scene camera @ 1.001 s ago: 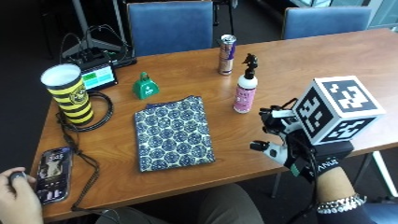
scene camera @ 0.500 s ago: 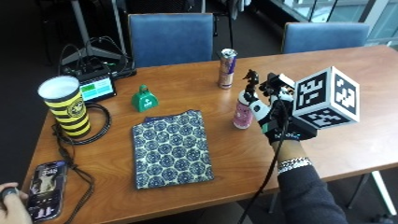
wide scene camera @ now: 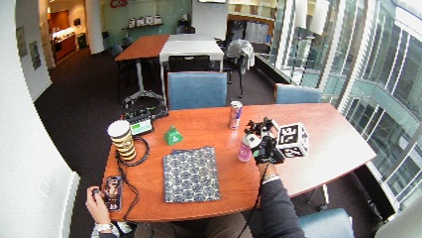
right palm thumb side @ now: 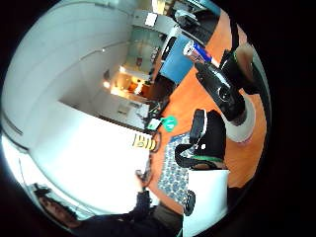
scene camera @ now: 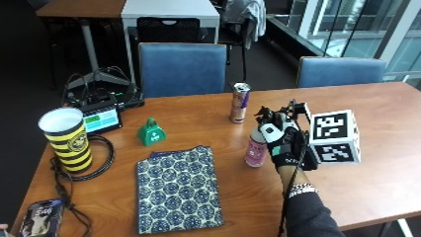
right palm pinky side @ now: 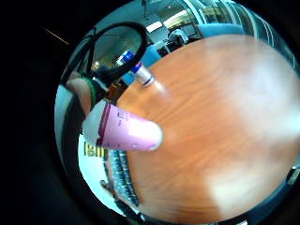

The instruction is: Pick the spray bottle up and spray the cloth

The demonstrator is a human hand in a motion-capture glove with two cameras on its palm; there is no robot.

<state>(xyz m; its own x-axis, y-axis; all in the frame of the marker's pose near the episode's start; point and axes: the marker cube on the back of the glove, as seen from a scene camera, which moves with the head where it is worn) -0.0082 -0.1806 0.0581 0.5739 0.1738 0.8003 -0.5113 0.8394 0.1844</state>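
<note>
A wooden table (scene camera: pixel 368 177) holds one pink spray bottle (scene camera: pixel 256 148), one patterned cloth (scene camera: pixel 176 186), one drink can (scene camera: pixel 239 102), one yellow-and-black striped cup (scene camera: pixel 66 139), one small green bottle (scene camera: pixel 151 132), one phone (scene camera: pixel 41 218), and one black device with a lit screen (scene camera: pixel 100 118), with two blue chairs (scene camera: pixel 184 68) behind it.

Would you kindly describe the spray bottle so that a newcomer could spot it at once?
On the wooden table, look right of the patterned cloth, in front of the tall drink can. The spray bottle stands there beside the gloved right hand: pink body, black spray head, the only pink thing on the table.
</note>
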